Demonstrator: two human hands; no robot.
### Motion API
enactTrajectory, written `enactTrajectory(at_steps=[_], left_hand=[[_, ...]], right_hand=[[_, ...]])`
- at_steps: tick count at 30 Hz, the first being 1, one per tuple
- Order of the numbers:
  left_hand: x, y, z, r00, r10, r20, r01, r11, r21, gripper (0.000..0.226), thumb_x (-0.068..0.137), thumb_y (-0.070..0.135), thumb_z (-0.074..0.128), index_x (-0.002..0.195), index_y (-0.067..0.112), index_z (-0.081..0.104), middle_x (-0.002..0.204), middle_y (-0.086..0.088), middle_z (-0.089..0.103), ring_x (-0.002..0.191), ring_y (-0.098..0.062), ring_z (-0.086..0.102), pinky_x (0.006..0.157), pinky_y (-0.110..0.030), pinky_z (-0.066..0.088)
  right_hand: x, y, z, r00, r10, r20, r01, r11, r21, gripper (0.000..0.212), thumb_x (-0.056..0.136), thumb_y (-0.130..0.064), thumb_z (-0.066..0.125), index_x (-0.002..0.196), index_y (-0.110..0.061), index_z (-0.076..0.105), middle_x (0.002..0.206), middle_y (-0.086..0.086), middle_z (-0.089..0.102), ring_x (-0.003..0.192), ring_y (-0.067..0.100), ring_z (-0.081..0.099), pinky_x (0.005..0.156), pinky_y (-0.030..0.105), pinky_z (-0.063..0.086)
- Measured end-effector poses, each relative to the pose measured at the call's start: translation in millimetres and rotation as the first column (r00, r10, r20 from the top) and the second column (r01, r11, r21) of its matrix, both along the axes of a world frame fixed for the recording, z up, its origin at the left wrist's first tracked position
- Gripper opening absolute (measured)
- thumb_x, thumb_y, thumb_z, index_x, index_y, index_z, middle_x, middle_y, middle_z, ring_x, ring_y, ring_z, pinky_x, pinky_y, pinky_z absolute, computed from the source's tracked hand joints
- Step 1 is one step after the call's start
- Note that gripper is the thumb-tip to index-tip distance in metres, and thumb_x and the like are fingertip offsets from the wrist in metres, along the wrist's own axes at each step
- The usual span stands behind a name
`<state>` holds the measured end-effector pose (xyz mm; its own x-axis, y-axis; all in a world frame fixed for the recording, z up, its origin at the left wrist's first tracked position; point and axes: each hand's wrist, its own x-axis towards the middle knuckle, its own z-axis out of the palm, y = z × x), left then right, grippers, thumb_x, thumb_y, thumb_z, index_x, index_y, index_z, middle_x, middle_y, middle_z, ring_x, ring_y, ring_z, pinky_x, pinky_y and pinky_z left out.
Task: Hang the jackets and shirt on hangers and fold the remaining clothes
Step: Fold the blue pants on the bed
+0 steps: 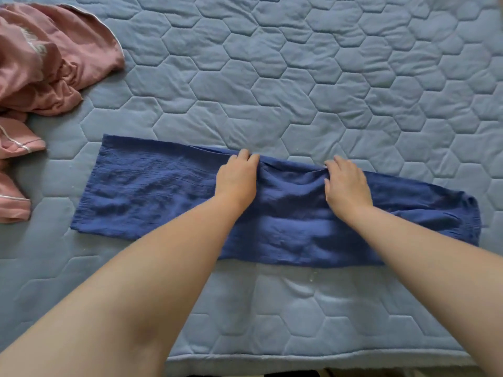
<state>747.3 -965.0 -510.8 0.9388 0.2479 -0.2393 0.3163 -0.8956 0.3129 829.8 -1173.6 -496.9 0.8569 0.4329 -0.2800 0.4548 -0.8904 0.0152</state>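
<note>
Grip: my left hand and right hand pinch blue garment far edge.
Risk: uneven pull skews fold; bunched middle creases.

You have the blue garment in matt woven cloth, finely crinkled and a little rough to the eye. The bed cover beneath it is smooth padded cloth, quilted in stitched hexagons, with a faint sheen. Your pink garment is softer, smoother cloth, edged with shinier pale piping.
</note>
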Motion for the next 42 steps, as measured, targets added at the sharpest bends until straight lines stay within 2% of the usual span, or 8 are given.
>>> enactTrajectory(at_steps=[7,11,15,19,26,33,38,42], left_hand=[[28.2,8.6,-10.8,0.994,0.107,0.036,-0.108,0.993,0.053,0.009,0.094,0.011,0.049,0.098,0.006,0.055,0.106,-0.011,0.051,0.089,-0.036,0.054,0.061,-0.038,0.030],[29.7,-6.8,-5.9,0.900,0.427,0.092,-0.414,0.901,-0.133,0.026,0.095,0.014,0.048,0.120,0.009,0.052,0.128,-0.010,0.047,0.104,-0.034,0.053,0.073,-0.035,0.035],[7.9,-59.2,-13.7,0.992,0.096,0.082,-0.095,0.995,-0.019,0.060,0.086,0.009,0.054,0.143,0.012,0.037,0.153,-0.012,0.025,0.136,-0.031,0.030,0.108,-0.041,0.028],[-11.3,-135.9,-24.9,0.901,-0.429,0.055,0.429,0.903,0.017,0.054,0.084,0.018,0.049,0.138,0.014,0.049,0.150,-0.014,0.038,0.137,-0.035,0.036,0.106,-0.055,0.035],[17.7,-245.6,-16.6,0.796,-0.587,-0.149,0.584,0.809,-0.070,0.058,0.101,0.041,0.027,0.152,0.033,0.000,0.160,-0.003,-0.010,0.147,-0.026,-0.012,0.115,-0.053,0.000],[50.7,-295.5,-21.9,0.739,-0.576,-0.349,0.580,0.808,-0.105,0.059,0.098,0.056,0.019,0.149,0.042,-0.008,0.159,0.002,-0.016,0.145,-0.031,-0.017,0.111,-0.062,0.000],[78.3,-341.3,-5.6,0.714,-0.619,-0.326,0.562,0.785,-0.261,0.060,0.100,0.052,0.025,0.150,0.041,-0.006,0.160,0.003,-0.015,0.146,-0.029,-0.017,0.115,-0.057,0.002],[83.5,-359.3,10.0,0.761,-0.585,-0.282,0.431,0.780,-0.454,0.063,0.100,0.042,0.038,0.152,0.033,0.005,0.161,0.001,-0.010,0.147,-0.023,-0.010,0.119,-0.050,0.004]], right_hand=[[37.2,-18.9,-22.4,0.990,-0.078,0.119,0.057,0.983,0.173,0.013,0.088,-0.011,0.055,0.086,0.001,0.060,0.091,0.021,0.059,0.089,0.039,0.052,0.079,0.046,0.035],[42.7,-23.0,-26.0,0.974,-0.212,0.074,0.200,0.970,0.140,0.028,0.093,-0.025,0.055,0.111,-0.005,0.060,0.115,0.016,0.056,0.111,0.034,0.046,0.097,0.041,0.031],[28.7,-58.7,-28.3,0.968,-0.252,-0.018,0.252,0.960,0.121,0.053,0.093,-0.031,0.055,0.137,-0.007,0.041,0.146,0.016,0.034,0.137,0.031,0.028,0.114,0.044,0.016],[18.9,-139.1,-24.2,0.908,-0.418,-0.020,0.418,0.904,0.087,0.062,0.094,-0.032,0.055,0.145,-0.007,0.030,0.155,0.017,0.021,0.144,0.031,0.016,0.117,0.045,0.009],[27.7,-254.2,-14.9,0.506,-0.856,-0.108,0.841,0.462,0.282,0.079,0.080,-0.041,0.072,0.137,0.002,0.038,0.138,0.025,0.043,0.129,0.037,0.039,0.107,0.041,0.028],[50.1,-281.6,-3.6,0.232,-0.730,-0.643,0.953,0.037,0.302,0.031,0.082,-0.017,0.073,0.103,0.004,0.064,0.095,0.013,0.063,0.083,0.021,0.057,0.063,0.026,0.046],[59.6,-301.6,21.8,0.210,-0.855,-0.475,0.928,0.022,0.371,0.018,0.083,-0.014,0.059,0.066,-0.009,0.053,0.068,0.004,0.051,0.071,0.023,0.050,0.064,0.030,0.040],[55.5,-309.7,54.3,0.391,-0.873,-0.292,0.892,0.281,0.356,0.010,0.086,-0.016,0.054,0.079,-0.009,0.056,0.079,0.009,0.058,0.073,0.031,0.053,0.064,0.031,0.038]])
